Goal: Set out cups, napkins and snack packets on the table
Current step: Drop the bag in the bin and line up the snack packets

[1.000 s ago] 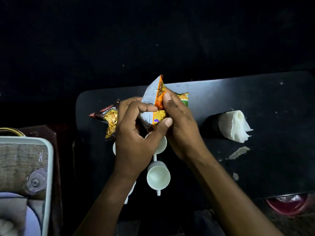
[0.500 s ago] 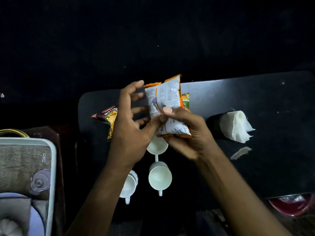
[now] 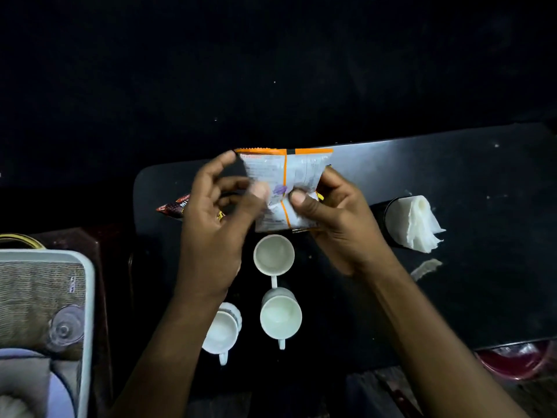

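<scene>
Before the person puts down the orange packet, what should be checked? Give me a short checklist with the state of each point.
1. Orange packet held by the right hand: ok.
2. Left hand gripping the packet: cannot tell, blurred.
3. Three white cups upright on the table: ok.
4. Napkins in their dark holder: ok.
5. Brown packet fully on the table: not ok, its corner overhangs the edge.

The dark brown shiny snack packet (image 3: 173, 208) lying on the black table (image 3: 452, 182) shows white letters "MI"; a hand hides the rest. The white and orange snack packet (image 3: 283, 188) has tiny print, too small to read.
</scene>
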